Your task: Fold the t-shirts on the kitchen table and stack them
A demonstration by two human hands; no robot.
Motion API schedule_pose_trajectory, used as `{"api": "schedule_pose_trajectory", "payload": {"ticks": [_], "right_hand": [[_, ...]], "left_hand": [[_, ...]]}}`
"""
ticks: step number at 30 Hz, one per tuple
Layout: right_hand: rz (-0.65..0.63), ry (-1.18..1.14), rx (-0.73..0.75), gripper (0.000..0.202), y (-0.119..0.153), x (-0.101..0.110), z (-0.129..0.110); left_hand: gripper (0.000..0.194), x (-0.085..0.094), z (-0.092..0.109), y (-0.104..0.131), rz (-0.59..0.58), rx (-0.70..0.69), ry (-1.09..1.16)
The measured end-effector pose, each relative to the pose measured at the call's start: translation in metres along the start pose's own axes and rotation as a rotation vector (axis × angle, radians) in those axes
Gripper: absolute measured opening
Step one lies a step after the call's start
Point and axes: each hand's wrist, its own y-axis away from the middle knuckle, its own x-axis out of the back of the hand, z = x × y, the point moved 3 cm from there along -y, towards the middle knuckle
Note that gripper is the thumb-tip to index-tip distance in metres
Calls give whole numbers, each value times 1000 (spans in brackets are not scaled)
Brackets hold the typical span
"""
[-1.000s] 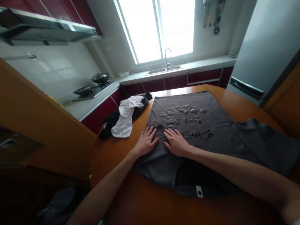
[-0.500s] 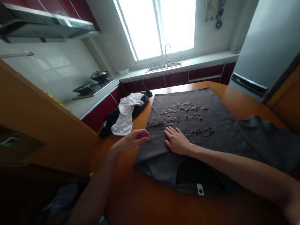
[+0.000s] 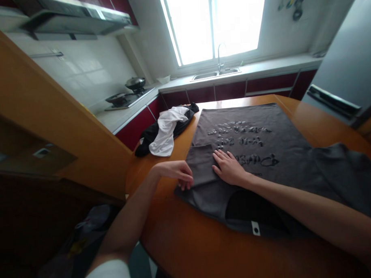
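Observation:
A dark grey shirt point(image 3: 252, 124) with glossy lettering lies spread on the orange wooden table point(image 3: 189, 244). Its neck opening, with a small white label point(image 3: 256, 228), faces the near edge, and its left side is folded inward. My right hand point(image 3: 230, 168) rests flat on the shirt beside the lettering, fingers spread. At the shirt's left edge, my left hand point(image 3: 177, 173) is bent down at the wrist, fingers curled with their tips at the cloth; whether they pinch it is unclear.
White and black clothes point(image 3: 167, 131) lie in a heap at the table's far left. Beyond are a stove point(image 3: 131, 98), a sink point(image 3: 204, 76) and a counter. A fridge point(image 3: 338, 64) stands at the right, a wooden panel point(image 3: 59, 115) at the left.
My left hand has moved nearer along the shirt's left edge, its fingers now pointing down. My right hand stays on the shirt. The whole view has shifted, with the scene further right.

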Motion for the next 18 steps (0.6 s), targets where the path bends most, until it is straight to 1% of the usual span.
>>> {"api": "schedule_pose_trajectory", "payload": {"ticks": [2, 3, 4, 6, 7, 8, 9, 11, 12, 13, 16, 17, 18], "right_hand": [[4, 2, -3, 61, 0, 0, 0], [5, 3, -4, 61, 0, 0, 0], [7, 6, -3, 61, 0, 0, 0], [11, 11, 3, 61, 0, 0, -1], [13, 13, 7, 61, 0, 1, -1], [15, 15, 10, 61, 0, 1, -1], [17, 16, 11, 60, 0, 1, -1], [19, 17, 8, 60, 0, 1, -1], [22, 18, 7, 60, 0, 1, -1], [24, 20, 6, 60, 0, 1, -1], [31, 21, 12, 59, 0, 1, 0], [32, 21, 14, 59, 0, 0, 0], [33, 20, 15, 60, 0, 0, 0]], "left_hand": [[42, -4, -2, -4, -58, 40, -26], [43, -4, -2, -6, -46, 31, -40], [44, -4, -1, -8, 0, 1, -53], [45, -2, 3, -11, 136, -80, -72], [46, -2, 5, -13, 169, -103, -75], [47, -4, 6, -15, 158, -104, -74], [48, -6, 6, -17, 105, -86, -74], [50, -13, 6, -19, -54, -29, -71], [50, -14, 5, -19, -115, -11, -66], [50, -15, 6, -18, -136, -14, -57], [49, -12, 9, -14, -88, -89, 3], [49, -12, 10, -13, -94, -104, 29], [50, -14, 10, -13, -133, -97, 55]]}}
